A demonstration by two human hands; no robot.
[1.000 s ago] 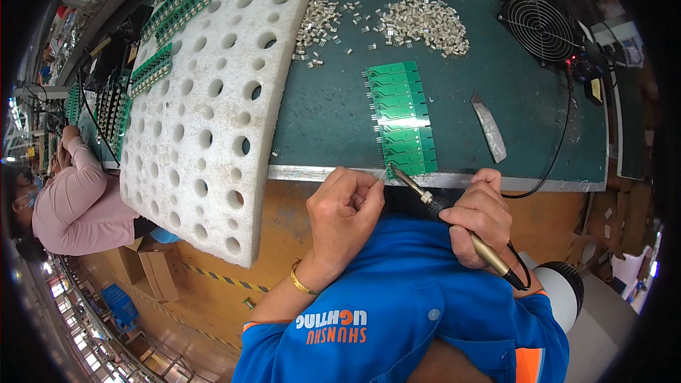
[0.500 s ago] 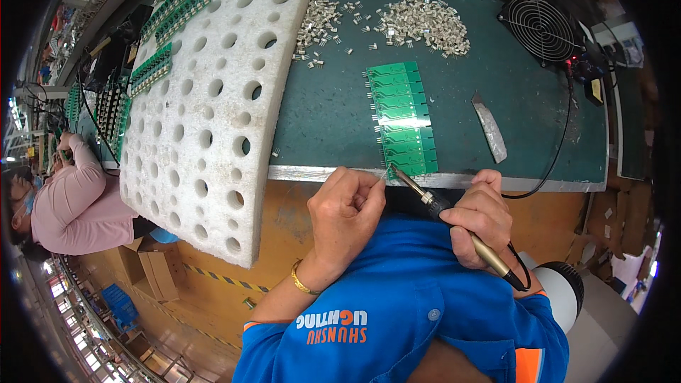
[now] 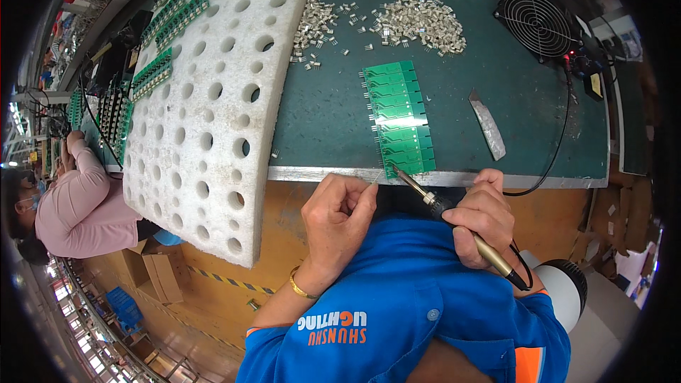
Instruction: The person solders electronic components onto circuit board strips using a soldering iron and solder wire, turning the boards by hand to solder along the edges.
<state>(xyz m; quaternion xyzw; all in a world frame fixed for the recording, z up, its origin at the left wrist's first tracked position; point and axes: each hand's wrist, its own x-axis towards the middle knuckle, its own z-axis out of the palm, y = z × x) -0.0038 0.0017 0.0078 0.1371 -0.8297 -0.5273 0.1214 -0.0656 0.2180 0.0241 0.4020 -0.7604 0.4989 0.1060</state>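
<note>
A green circuit board panel (image 3: pixel 399 110) lies on the bench close to its front edge, with a row of metal pins sticking out along its left side. My right hand (image 3: pixel 484 218) is closed round a soldering iron (image 3: pixel 494 255) with a gold-coloured handle; its tip rests at the panel's near end. To the left, my left hand (image 3: pixel 336 216) pinches a thin solder wire (image 3: pixel 376 179) between thumb and forefinger. The wire's end stands slightly apart from the iron's tip. Most of the wire is hidden by the fingers.
Small white pin connectors (image 3: pixel 420 25) lie heaped behind the panel. A blade wrapped in pale material (image 3: pixel 487 128) is to the right, near a black fan (image 3: pixel 537 18). White foam with holes (image 3: pixel 213 113) covers the left side, carrying finished-looking boards (image 3: pixel 181 18). A co-worker (image 3: pixel 89 206) sits far left.
My left hand has drawn back a little to the left, taking the solder wire away from the iron's tip. My right hand and the iron stay almost in place.
</note>
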